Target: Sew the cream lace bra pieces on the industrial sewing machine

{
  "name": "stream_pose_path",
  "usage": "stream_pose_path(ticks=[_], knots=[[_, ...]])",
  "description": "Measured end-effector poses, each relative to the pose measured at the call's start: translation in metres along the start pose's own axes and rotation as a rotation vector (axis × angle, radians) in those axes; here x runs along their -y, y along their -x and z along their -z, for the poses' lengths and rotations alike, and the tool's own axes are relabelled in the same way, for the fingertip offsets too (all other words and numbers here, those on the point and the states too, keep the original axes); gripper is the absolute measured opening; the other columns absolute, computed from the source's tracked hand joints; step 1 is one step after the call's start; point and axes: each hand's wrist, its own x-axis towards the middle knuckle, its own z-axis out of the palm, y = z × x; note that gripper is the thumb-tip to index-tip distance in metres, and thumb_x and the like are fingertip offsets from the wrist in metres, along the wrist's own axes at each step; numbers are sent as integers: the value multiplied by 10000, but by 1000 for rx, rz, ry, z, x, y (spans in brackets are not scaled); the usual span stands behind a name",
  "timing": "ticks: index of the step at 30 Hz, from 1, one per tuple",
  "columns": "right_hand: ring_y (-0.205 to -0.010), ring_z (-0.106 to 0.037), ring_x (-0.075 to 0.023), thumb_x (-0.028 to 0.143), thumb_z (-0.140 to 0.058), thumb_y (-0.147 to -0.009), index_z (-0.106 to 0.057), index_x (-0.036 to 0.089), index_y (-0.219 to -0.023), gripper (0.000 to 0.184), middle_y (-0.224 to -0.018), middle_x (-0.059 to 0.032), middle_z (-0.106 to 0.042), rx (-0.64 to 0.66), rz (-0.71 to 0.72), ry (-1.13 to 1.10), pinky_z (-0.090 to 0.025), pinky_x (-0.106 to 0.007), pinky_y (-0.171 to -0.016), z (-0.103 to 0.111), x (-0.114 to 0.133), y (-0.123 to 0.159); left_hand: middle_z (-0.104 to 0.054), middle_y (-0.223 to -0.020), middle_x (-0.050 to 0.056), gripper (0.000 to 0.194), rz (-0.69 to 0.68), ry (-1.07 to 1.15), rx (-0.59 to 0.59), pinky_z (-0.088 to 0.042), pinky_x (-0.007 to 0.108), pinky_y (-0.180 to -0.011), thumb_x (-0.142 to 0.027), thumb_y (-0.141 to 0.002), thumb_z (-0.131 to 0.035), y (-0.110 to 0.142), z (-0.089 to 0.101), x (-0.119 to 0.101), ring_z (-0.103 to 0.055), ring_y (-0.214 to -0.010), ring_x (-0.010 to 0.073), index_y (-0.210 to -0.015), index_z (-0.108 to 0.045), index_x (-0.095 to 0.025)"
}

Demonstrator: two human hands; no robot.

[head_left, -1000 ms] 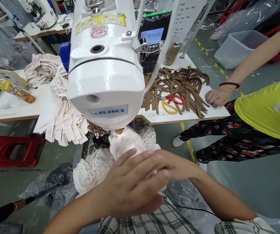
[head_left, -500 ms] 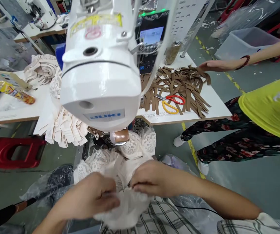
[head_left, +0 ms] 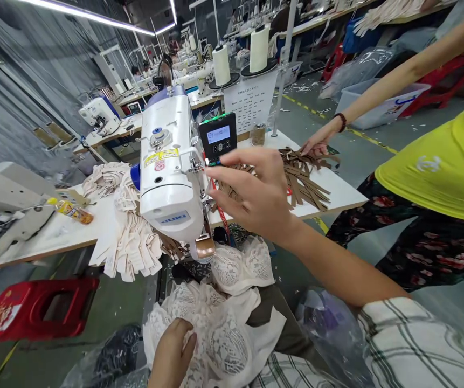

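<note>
My right hand (head_left: 262, 191) is raised beside the white sewing machine head (head_left: 171, 186), near the metal thread guides on its right side. Its fingers and thumb are bent but apart, and I can make out nothing between them. Low in the view, my left hand (head_left: 175, 350) curls over a white lace bra (head_left: 227, 339) on my lap. The fingertips are partly lost in the lace. Another white lace bra (head_left: 242, 264) lies below the needle area, joined or overlapping with the pile. The machine's control panel (head_left: 219, 137) is lit behind my right hand.
Brown straps (head_left: 306, 180) cover the right tabletop, where a co-worker's hand (head_left: 320, 141) touches them. Cream fabric pieces (head_left: 132, 245) hang over the left table edge, near a drink bottle (head_left: 72, 210). A red stool (head_left: 41, 307) stands at lower left. Thread cones (head_left: 259, 48) rise behind the machine.
My right hand has left the lace on my lap and risen to the machine's right side. My left hand stays low at the bras. The view has tilted upward.
</note>
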Motion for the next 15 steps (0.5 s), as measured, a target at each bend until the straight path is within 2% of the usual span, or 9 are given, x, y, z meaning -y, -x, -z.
stream_pose_path(ticks=[2,5,9,12,15], knots=[[-1162,-555,-236,233,-588,-962,-623,263,-1205,247,-1227,-48,-570,31,46,47,-433,-466,-1042,-10,-3,-21,-662,-1000,117,407,1,65,-46,-535,328,-697,-525,-1008,-350,2,8,-5,-656,-803,229,-1012,-629,-229],[-1188,-527,-256,258,-573,-970,-667,259,-1065,134,-1205,-32,-571,81,12,6,-393,-507,-1077,-19,-8,-36,-667,-958,102,420,-17,102,-114,-538,310,-643,-564,-993,-380,3,17,-10,-649,-739,210,-960,-636,-233],[-1120,-539,-240,251,-601,-961,-683,248,-927,89,-1052,-29,-604,22,-1,-108,-395,-472,-1042,-17,-5,-25,-681,-977,96,319,-109,116,-157,-563,280,-714,-460,-1003,-440,7,38,-19,-685,-827,191,-944,-645,-223],[-1028,-559,-211,239,-593,-971,-673,224,-914,99,-995,-43,-595,44,-164,-299,-437,-431,-963,-13,5,-1,-696,-1002,86,205,-269,84,-248,-569,266,-804,-334,-1001,-485,12,79,-38,-698,-924,181,-958,-650,-220],[-1000,-552,-193,266,-544,-998,-634,208,-899,145,-974,-47,-559,103,-393,-583,-462,-396,-911,-13,13,17,-699,-1014,65,104,-475,-42,-451,-555,248,-823,-198,-966,-539,11,138,-75,-688,-946,161,-986,-638,-222]])
